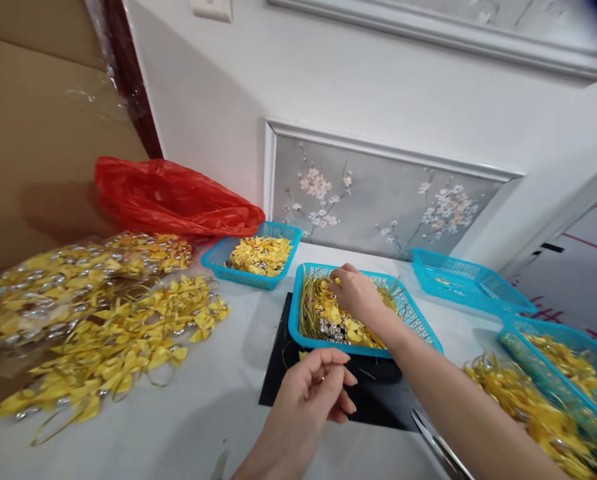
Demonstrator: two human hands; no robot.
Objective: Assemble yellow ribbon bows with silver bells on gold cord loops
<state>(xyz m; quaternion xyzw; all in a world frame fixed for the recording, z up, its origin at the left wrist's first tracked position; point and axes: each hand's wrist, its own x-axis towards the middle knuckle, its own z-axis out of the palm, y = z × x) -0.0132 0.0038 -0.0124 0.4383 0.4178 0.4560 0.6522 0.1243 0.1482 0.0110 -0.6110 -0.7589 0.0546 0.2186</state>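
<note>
My right hand reaches into a blue plastic basket, fingers bent down and pinched among yellow ribbon bows. A scrap of yellow shows at its fingertips, but what it grips is hidden. Inside the same basket lie a cluster of silver beads and a bundle of thin gold-green cords. Closer to me, my left hand is closed in a pinch over a black mat. A bit of yellow and a thin cord show just beyond its fingers; its grip is mostly covered.
Scissors lie by my right forearm. Left are finished-looking beaded bows, bagged bows and a red plastic bag. Other blue baskets stand at back left, back right and far right. Behind is a wall.
</note>
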